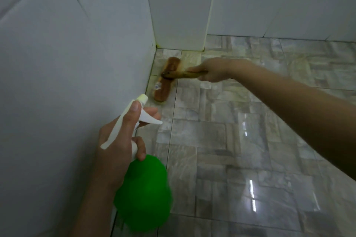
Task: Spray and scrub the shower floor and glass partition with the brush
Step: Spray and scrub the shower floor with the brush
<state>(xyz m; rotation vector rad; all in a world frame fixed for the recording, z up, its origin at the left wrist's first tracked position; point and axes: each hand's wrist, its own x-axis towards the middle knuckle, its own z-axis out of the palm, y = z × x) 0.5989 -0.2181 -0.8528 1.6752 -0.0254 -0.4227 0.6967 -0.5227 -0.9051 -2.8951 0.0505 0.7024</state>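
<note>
Glossy marbled floor tiles (250, 140) meet white wall tiles (57, 63) at a corner with yellowish grime in the grout. Just beyond the right hand (213, 70), which is wrapped firmly round the handle, the brush (165, 81) lies head-down on the floor against the wall base. The left hand (117, 146) clasps the neck of the green spray bottle (144, 192), one finger across the trigger and the nozzle aimed toward the brush. Floor scrubbing seems under way in this corner. No glass partition is in view, so that part probably remains.
</note>
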